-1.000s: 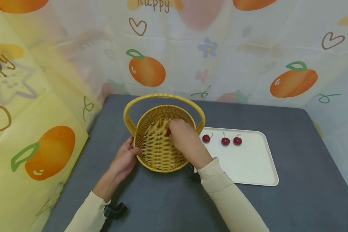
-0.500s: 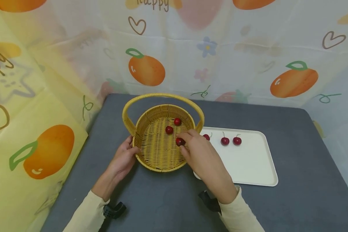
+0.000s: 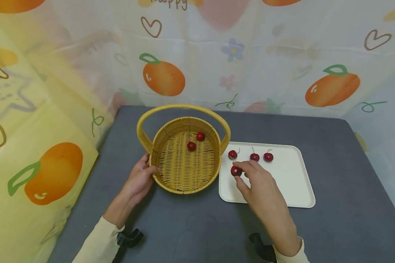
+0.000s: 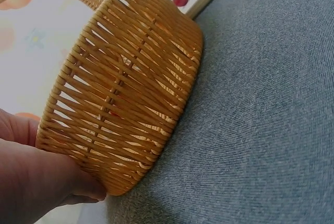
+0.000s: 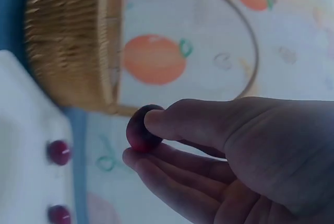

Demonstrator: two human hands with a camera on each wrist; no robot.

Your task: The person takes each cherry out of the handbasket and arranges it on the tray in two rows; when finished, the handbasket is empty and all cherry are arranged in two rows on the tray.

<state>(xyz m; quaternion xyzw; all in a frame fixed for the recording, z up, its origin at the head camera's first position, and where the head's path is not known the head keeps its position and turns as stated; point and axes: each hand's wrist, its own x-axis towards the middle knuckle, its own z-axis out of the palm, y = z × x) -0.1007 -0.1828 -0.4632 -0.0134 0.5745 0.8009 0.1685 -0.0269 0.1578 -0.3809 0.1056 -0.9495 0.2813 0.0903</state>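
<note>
The right hand [image 3: 263, 190] pinches one glossy dark-red cherry [image 3: 236, 171], three stemmed cherries [image 3: 268, 157] lie on one tray [image 3: 297, 184], two cherries [image 3: 191, 146] in one wicker basket [image 3: 181, 171] the left hand [image 3: 139, 180] grips.

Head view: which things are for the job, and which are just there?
For the job, it seems:
basket, gripped by the left hand
two cherries in it
cherry pinched in the right hand
tray
three cherries on it

Just there:
printed cloth
table
black bands by the wrists
</note>
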